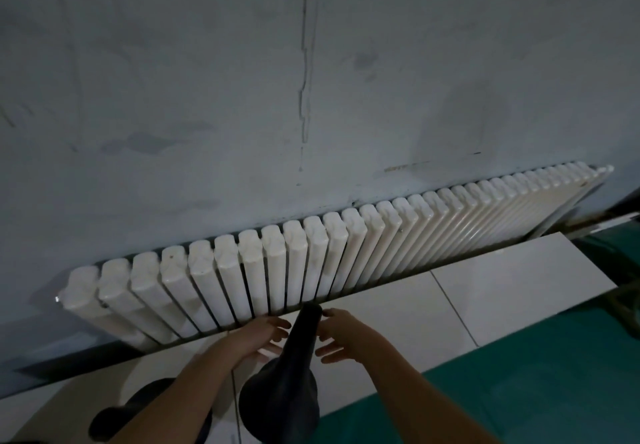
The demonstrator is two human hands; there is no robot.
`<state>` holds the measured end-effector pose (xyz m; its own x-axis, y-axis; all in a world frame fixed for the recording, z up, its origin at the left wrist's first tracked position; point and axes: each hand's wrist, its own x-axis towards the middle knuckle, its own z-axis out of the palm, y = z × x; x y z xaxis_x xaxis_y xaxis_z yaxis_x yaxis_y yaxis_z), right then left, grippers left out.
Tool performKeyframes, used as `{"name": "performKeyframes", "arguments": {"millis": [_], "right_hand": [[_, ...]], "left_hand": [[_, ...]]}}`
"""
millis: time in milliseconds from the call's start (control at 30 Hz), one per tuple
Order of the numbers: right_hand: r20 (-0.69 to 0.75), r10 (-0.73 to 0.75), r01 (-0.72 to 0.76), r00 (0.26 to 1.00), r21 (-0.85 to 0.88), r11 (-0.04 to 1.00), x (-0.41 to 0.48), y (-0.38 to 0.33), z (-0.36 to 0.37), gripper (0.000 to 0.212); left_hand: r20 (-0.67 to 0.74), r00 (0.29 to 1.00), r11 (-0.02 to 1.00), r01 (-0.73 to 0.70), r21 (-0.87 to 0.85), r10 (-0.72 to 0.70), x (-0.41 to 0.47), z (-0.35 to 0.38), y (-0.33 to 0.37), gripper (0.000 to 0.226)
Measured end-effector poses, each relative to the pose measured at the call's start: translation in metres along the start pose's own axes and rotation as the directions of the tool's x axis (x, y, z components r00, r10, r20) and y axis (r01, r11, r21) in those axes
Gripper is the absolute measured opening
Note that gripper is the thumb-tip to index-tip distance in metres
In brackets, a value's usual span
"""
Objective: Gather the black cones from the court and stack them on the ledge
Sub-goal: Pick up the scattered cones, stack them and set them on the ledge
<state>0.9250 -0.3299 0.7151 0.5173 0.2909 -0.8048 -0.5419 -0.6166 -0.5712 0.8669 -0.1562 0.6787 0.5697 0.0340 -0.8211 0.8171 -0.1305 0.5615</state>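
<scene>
1. Grey wall (207, 97), stained and cracked, backs everything. No writing on it.
2. White radiator (311, 253) runs along the wall foot, just behind the ledge. No brand visible.
3. White tiled ledge (502, 287) is the drop-off spot and runs between radiator and court.
4. Green court floor (519, 391) lies at lower right, well below the ledge edge.
5. Black cone (291, 367) stands upright on the ledge, wide base towards the viewer, tip close to the radiator. Likely just set there to start or top a stack. No label.
6. Second black cone (114, 423) at lower left, partly hidden under the left forearm; seems to lie on its side, so probably not stacked yet.
7. Left hand (256, 336): fingers straight and spread, beside the cone's neck. Contact unclear.
8. Right hand (346, 336): fingers loosely spread, index tip at the cone's top. Both flank it, probably steadying it.
</scene>
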Motion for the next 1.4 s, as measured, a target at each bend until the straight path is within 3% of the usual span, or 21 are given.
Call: {"name": "performKeyframes", "arguments": {"millis": [100, 400, 600, 800, 967, 1133, 1400], "right_hand": [[0.018, 0.001, -0.002, 1.0, 0.055, 0.998, -0.002, -0.002, 0.0, 0.031], [0.077, 0.062, -0.069, 0.995, 0.092, 0.993, -0.017, -0.001, 0.012, 0.032], [-0.01, -0.014, 0.016, 1.0, 0.213, 0.977, -0.04, -0.01, 0.009, 0.019], [-0.188, -0.113, 0.169, 0.976, 0.316, 0.933, -0.084, -0.038, -0.028, 0.019], [-0.382, -0.233, 0.393, 0.894, 0.422, 0.817, -0.146, -0.041, -0.073, 0.024], [-0.544, -0.268, 0.547, 0.795, 0.451, 0.706, -0.218, -0.024, -0.112, 0.022], [-0.793, -0.157, 0.695, 0.589, 0.397, 0.6, -0.337, 0.066, -0.159, 0.022]], "left_hand": [[0.003, 1.0, 1.0, -0.012, -0.024, 0.012, 0.001, 0.001, -0.006, 0.034], [-0.017, 1.0, 0.991, 0.022, -0.129, -0.024, -0.022, -0.001, -0.013, 0.025], [-0.044, 0.997, 0.998, -0.061, -0.034, 0.059, -0.044, 0.0, 0.011, 0.017], [-0.082, 0.976, 0.977, -0.193, 0.085, 0.2, -0.066, -0.003, 0.072, 0.02], [-0.045, 0.91, 0.905, -0.403, 0.137, 0.412, -0.099, 0.014, 0.131, 0.018], [0.106, 0.823, 0.803, -0.568, 0.179, 0.559, -0.145, 0.067, 0.186, 0.017], [0.415, 0.642, 0.595, -0.762, 0.256, 0.644, -0.211, 0.217, 0.228, 0.022]]}}
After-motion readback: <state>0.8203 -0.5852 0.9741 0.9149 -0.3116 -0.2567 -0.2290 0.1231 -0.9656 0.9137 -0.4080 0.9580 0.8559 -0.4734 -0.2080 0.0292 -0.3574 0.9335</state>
